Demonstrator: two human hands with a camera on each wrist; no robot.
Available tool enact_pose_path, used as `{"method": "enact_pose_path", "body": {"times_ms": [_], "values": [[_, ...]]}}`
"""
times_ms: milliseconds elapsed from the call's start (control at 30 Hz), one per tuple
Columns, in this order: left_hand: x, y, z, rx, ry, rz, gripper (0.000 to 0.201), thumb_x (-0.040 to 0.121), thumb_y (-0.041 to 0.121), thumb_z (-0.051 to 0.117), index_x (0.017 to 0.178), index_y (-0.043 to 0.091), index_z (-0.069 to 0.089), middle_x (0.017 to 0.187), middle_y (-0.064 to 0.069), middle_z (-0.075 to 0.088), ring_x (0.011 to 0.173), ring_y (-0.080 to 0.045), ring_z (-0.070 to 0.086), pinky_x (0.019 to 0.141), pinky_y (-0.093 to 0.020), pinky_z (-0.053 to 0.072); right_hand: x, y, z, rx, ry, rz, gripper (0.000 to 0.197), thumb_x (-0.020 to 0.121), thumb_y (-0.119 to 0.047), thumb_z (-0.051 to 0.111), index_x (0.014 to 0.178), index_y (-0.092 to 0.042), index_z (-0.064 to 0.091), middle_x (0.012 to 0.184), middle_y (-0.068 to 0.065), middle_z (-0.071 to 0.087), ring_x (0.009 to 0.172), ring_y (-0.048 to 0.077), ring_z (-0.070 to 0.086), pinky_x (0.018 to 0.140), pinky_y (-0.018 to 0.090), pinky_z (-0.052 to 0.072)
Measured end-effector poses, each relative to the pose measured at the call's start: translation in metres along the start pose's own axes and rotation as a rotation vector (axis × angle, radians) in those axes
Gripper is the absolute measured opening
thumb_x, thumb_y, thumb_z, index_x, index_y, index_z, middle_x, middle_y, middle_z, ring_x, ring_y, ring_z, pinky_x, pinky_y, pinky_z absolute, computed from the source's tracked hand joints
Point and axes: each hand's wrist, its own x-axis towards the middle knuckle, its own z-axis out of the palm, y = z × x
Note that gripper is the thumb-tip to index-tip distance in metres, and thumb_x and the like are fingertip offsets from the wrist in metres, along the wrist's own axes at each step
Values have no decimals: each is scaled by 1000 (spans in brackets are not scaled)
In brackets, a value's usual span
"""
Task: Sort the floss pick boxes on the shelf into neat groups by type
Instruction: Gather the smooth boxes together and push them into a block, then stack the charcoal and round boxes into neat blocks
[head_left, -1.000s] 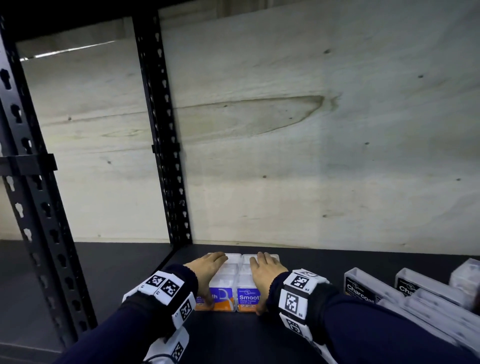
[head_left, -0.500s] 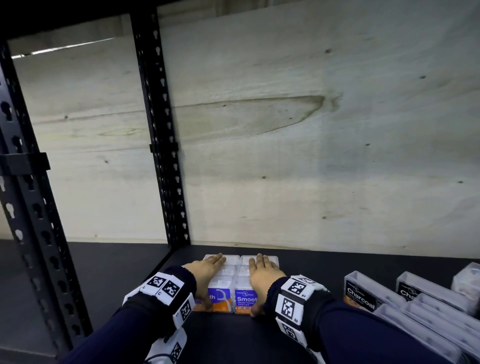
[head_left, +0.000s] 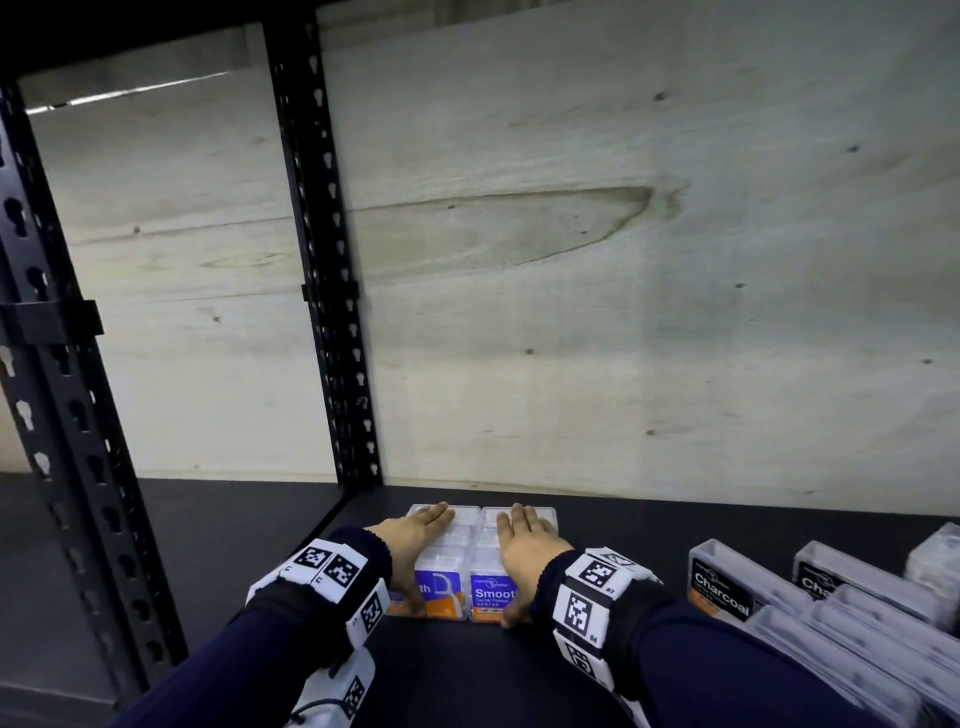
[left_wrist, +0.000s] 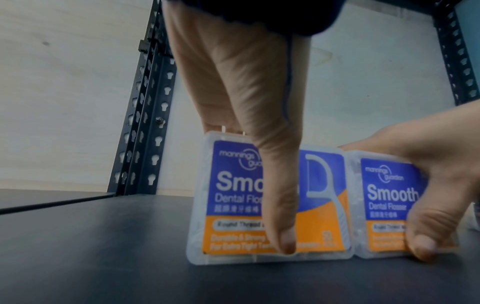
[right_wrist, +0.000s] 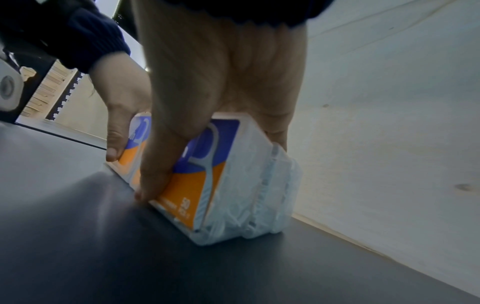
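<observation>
Two rows of clear Smooth floss pick boxes with blue and orange labels stand side by side on the black shelf (head_left: 457, 675), near the back wall. My left hand (head_left: 415, 535) lies flat on top of the left row (head_left: 441, 597), its thumb down the front label (left_wrist: 233, 195). My right hand (head_left: 524, 545) lies flat on the right row (head_left: 491, 597), thumb tip on the front of that box (right_wrist: 197, 185). Fingers of both hands are straight. Black-labelled Charcoal boxes (head_left: 722, 597) lie to the right, apart from both hands.
A black perforated upright (head_left: 332, 312) stands just behind and left of the Smooth rows. The plywood back wall (head_left: 623, 312) is close behind them. Several more clear boxes (head_left: 857, 639) crowd the right front of the shelf. Bare shelf lies between the groups.
Both hands stay on the two Smooth rows, fingers lying a little flatter along the tops. The boxes have barely shifted; the head view has tilted slightly.
</observation>
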Motion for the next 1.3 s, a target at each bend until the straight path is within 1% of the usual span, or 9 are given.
{"method": "enact_pose_path", "body": {"times_ms": [367, 600, 667, 733, 833, 967, 1067, 1167, 1300], "values": [[1, -5, 1, -21, 10, 26, 112, 76, 24, 75, 152, 16, -7, 162, 1, -8, 150, -18, 8, 119, -30, 19, -3, -2, -1, 19, 28, 17, 110, 80, -27, 72, 149, 2, -8, 158, 23, -10, 147, 35, -6, 121, 40, 4], [0, -2, 1, -14, 0, 28, 115, 74, 23, 77, 151, 9, -8, 161, -5, -10, 150, -20, 0, 121, -31, 11, -10, 1, -8, -21, 5, -2, 114, 77, -35, 73, 149, 1, -7, 158, 22, -7, 148, 33, -3, 122, 39, 7], [-1, -2, -2, 8, -6, 41, 118, 73, 25, 78, 151, 8, -8, 161, -7, -10, 150, -21, -3, 122, -32, 8, -12, 4, -17, 3, -26, -17, 113, 75, -38, 74, 149, 2, -3, 158, 21, 1, 148, 33, 4, 122, 40, 11], [-4, -1, -8, 15, -4, 64, 115, 74, 25, 78, 151, 8, -6, 161, -7, -10, 150, -20, -4, 122, -29, 7, -15, 11, -31, 38, -37, -23, 103, 73, -41, 75, 146, 2, 18, 152, 20, 27, 141, 32, 29, 116, 39, 28], [-12, 3, -27, -20, 28, 100, 100, 78, 24, 74, 152, 11, 8, 162, -3, 4, 149, -18, 11, 118, -23, 14, -30, 25, -58, 6, -10, -59, 66, 79, -40, 69, 129, 1, 51, 130, 15, 58, 118, 30, 55, 98, 34, 46], [-22, 13, -55, 4, 93, 181, 66, 86, 23, 65, 143, 9, 37, 153, -4, 35, 140, -19, 36, 110, -21, 27, -59, 55, -97, 11, 67, -80, 40, 83, -29, 68, 114, -4, 66, 116, 13, 68, 105, 26, 62, 84, 25, 48], [-24, 24, -67, -10, 129, 216, 49, 87, 21, 64, 133, 9, 51, 141, -5, 52, 129, -21, 49, 105, -27, 38, -84, 82, -117, 28, 52, -37, 32, 83, -22, 68, 108, -4, 68, 98, 13, 71, 74, 14, 58, 62, 14, 42], [-20, 42, -76, 5, 147, 248, 43, 88, 20, 62, 129, 10, 56, 137, -5, 56, 125, -22, 52, 104, -30, 41, -105, 111, -125, 38, 32, 33, 28, 83, -22, 68, 106, -6, 69, 86, 7, 64, 66, 10, 53, 62, 18, 41], [-5, 74, -86, 37, 161, 310, 41, 90, 21, 60, 130, 12, 56, 135, -5, 57, 124, -20, 52, 98, -25, 39, -121, 152, -116, 36, 9, 122, 28, 82, -22, 69, 106, -8, 69, 100, 15, 71, 76, 14, 55, 72, 22, 43]]}}
